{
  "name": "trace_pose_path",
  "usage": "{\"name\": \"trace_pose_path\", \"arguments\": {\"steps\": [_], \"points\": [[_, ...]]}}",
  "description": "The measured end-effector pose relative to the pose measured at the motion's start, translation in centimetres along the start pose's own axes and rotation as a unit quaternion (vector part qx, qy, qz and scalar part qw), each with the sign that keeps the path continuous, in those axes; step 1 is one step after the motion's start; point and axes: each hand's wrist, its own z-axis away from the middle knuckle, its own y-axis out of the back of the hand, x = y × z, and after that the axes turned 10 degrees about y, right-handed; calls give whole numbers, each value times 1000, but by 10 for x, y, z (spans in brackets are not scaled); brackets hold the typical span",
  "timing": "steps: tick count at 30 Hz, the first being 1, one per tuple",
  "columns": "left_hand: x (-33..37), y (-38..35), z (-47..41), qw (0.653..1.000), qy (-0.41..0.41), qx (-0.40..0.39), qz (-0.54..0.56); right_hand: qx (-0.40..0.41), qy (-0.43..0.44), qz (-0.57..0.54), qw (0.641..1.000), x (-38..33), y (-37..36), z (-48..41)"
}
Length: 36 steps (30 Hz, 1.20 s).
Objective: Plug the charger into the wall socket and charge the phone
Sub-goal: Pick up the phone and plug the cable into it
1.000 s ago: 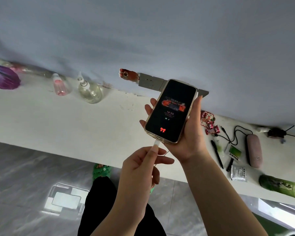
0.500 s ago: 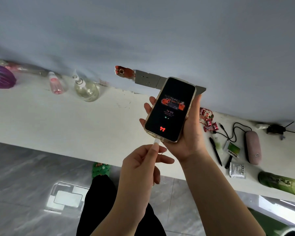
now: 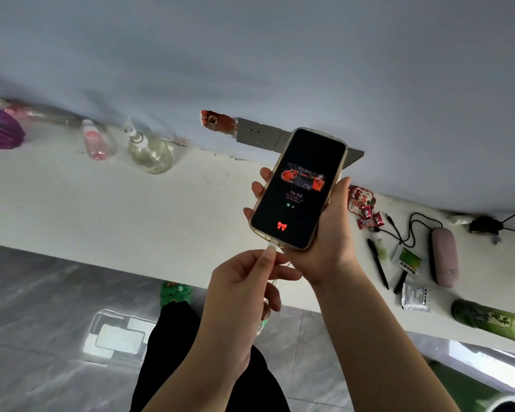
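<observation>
The phone (image 3: 298, 188) is being cradled above the counter (image 3: 101, 203) in the right hand (image 3: 324, 242) while the cable plug (image 3: 270, 248), pinched in the left hand (image 3: 244, 286) fingers (image 3: 266, 260), is best being pushed straight into the bottom port.

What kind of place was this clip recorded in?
Probably a home, at a long white counter against a pale wall: clear glass pump bottle, wrapped red candies, grey wall socket plate.

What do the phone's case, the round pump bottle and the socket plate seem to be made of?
Phone case: probably clear soft plastic; glossy see-through rim.
Pump bottle: clear glass or plastic; the ledge shows through.
Socket plate: apparently grey matte plastic; no shine.
</observation>
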Motion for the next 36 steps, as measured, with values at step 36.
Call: {"name": "trace_pose_path", "arguments": {"steps": [36], "points": [[8, 131, -177, 963, 152, -44, 218, 182, -93, 378, 903, 122, 43, -79]]}}
